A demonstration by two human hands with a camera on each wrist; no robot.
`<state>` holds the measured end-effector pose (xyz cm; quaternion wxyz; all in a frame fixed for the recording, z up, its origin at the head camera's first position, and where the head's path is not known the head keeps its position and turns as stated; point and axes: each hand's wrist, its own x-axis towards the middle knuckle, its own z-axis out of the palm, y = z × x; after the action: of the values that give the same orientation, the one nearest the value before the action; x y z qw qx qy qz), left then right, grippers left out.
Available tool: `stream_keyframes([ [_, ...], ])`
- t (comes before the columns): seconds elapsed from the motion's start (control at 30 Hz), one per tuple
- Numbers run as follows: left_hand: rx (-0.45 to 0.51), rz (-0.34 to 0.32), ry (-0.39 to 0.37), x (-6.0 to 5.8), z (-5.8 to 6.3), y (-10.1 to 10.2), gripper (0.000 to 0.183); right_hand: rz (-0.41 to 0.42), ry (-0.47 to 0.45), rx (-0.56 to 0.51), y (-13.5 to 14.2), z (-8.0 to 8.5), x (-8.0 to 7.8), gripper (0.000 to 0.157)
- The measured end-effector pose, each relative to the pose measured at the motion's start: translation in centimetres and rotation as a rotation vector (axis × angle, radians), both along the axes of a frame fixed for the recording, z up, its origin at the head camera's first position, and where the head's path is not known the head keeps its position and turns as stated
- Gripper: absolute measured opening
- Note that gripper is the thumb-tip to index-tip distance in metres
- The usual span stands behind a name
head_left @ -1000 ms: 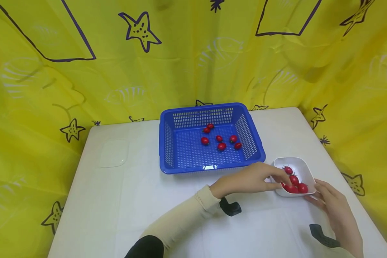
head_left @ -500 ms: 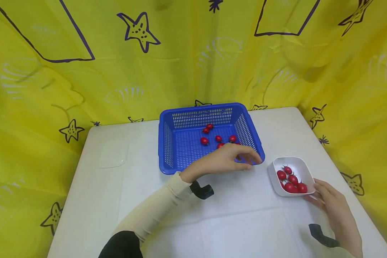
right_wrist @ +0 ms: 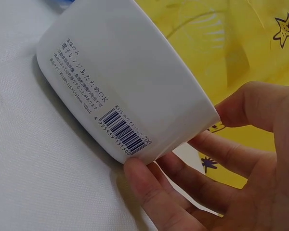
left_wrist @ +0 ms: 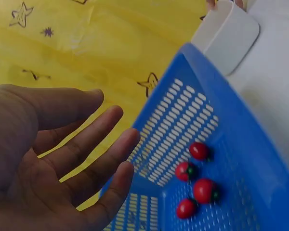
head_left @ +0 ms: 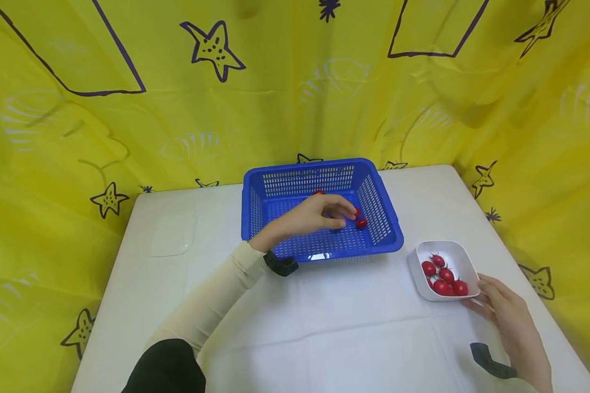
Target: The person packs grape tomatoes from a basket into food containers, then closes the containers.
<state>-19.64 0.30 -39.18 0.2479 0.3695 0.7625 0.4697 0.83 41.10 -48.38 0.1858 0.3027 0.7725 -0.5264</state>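
Note:
My left hand (head_left: 311, 214) hangs over the blue mesh basket (head_left: 319, 256), fingers loosely bent. In the left wrist view its palm (left_wrist: 53, 178) shows nothing held, and several cherry tomatoes (left_wrist: 205, 191) lie on the basket floor beyond the fingertips. From the head, this hand hides part of the basket's tomatoes (head_left: 361, 223). My right hand (head_left: 513, 319) grips the near right corner of a white square container (head_left: 459, 257), thumb and fingers around its wall. Several red cherry tomatoes (head_left: 446, 274) with green stems lie inside. The container's printed side (right_wrist: 130, 62) faces the right wrist camera.
A clear, flat, lid-like square (head_left: 172, 234) lies on the left of the white table (head_left: 364, 333). Yellow curtains (head_left: 275, 109) with drawn starfish hang close behind the table and along its sides.
My left hand has drawn back out of the white container and moved left over the blue basket. The right hand stays at the container's corner.

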Motion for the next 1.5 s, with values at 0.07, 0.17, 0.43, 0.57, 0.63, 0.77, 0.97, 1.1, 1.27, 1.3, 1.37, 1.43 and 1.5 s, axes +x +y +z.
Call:
stream_keyframes([
  [0.07, -0.022, 0.018, -0.022, -0.8, -0.3, -0.4, 0.032, 0.001, -0.001, -0.006, -0.1, 0.0, 0.0, 0.084],
  [0.17, -0.051, 0.064, -0.063, -1.8, -0.8, -0.9, 0.033, -0.003, 0.004, -0.006, -0.1, -0.1, 0.0, 0.084],
  [0.43, -0.183, 0.161, -0.081, -3.7, -2.7, -1.7, 0.039, -0.026, 0.016, -0.002, -0.2, -0.3, 0.0, 0.083],
  [0.57, -0.219, 0.197, -0.056, -4.3, -3.6, -1.7, 0.041, -0.03, 0.012, -0.005, -0.3, -0.3, 0.0, 0.085],
  [0.63, -0.234, 0.2, -0.042, -4.6, -3.9, -1.6, 0.041, -0.027, 0.006, 0.004, -0.3, -0.2, -0.1, 0.084],
  [0.77, -0.275, 0.186, -0.012, -5.0, -4.5, -1.4, 0.041, -0.02, -0.006, 0.009, -0.5, -0.1, -0.2, 0.084],
  [0.97, -0.301, 0.172, -0.003, -5.1, -5.2, -1.1, 0.039, -0.043, -0.031, -0.007, -0.6, -0.1, -0.1, 0.087],
  [1.1, -0.331, 0.176, -0.006, -5.1, -5.4, -1.0, 0.037, -0.064, -0.018, -0.005, -0.6, -0.4, -0.1, 0.087],
  [1.27, -0.36, 0.181, 0.019, -5.2, -5.5, -1.0, 0.034, -0.085, -0.01, -0.02, -0.6, -0.5, -0.2, 0.086],
  [1.3, -0.364, 0.181, 0.027, -5.2, -5.4, -1.0, 0.034, -0.087, -0.009, -0.023, -0.6, -0.6, -0.2, 0.085],
  [1.37, -0.378, 0.18, 0.044, -5.2, -5.5, -1.0, 0.034, -0.09, -0.008, -0.026, -0.5, -0.6, -0.2, 0.085],
  [1.43, -0.397, 0.177, 0.068, -5.3, -5.5, -1.0, 0.034, -0.089, -0.005, -0.028, -0.4, -0.7, -0.1, 0.086],
  [1.5, -0.414, 0.176, 0.089, -5.4, -5.5, -1.0, 0.033, -0.086, -0.003, -0.022, -0.3, -0.8, -0.1, 0.086],
])
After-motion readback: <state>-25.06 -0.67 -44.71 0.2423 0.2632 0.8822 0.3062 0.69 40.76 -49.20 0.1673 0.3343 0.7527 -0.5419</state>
